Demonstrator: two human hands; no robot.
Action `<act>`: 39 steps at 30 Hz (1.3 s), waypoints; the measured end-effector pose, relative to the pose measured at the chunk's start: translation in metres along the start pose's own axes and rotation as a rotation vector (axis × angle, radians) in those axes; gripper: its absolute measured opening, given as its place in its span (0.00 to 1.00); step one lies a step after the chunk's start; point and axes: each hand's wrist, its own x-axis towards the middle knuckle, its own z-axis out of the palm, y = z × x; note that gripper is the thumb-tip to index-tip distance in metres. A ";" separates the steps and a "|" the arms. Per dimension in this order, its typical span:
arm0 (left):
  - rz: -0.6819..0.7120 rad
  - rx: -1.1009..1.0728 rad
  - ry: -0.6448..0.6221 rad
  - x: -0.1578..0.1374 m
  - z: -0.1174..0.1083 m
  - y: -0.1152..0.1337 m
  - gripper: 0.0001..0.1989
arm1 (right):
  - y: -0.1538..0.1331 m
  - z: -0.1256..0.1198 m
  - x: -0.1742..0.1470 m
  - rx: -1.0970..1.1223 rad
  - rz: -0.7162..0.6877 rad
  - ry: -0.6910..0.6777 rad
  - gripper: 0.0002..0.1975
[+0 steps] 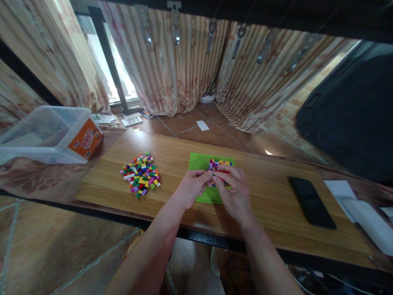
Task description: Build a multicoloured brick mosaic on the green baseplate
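Observation:
A green studded baseplate [194, 161] lies on the wooden board, carrying a low block built of small multicoloured bricks [221, 162]. From the left, my left hand [195, 185] is closed in a pinch at the near left corner of that block; anything between its fingertips is too small to make out. My right hand [236, 189] curls over the block's right part, its thumb and fingers closed around it and hiding much of it. The fingertips of both hands almost meet. Left of the plate lies a spread-out pile of loose coloured bricks [141, 175].
A clear plastic bin [58, 149] with an orange label stands at the far left. On the right of the wooden board [270, 196] lies a black phone [311, 203], with white papers [365, 217] beyond it. Striped curtains [190, 69] hang behind the table.

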 end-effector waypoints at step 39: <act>0.176 0.433 0.111 0.012 -0.005 -0.014 0.16 | 0.021 0.003 -0.005 -0.074 0.188 0.001 0.07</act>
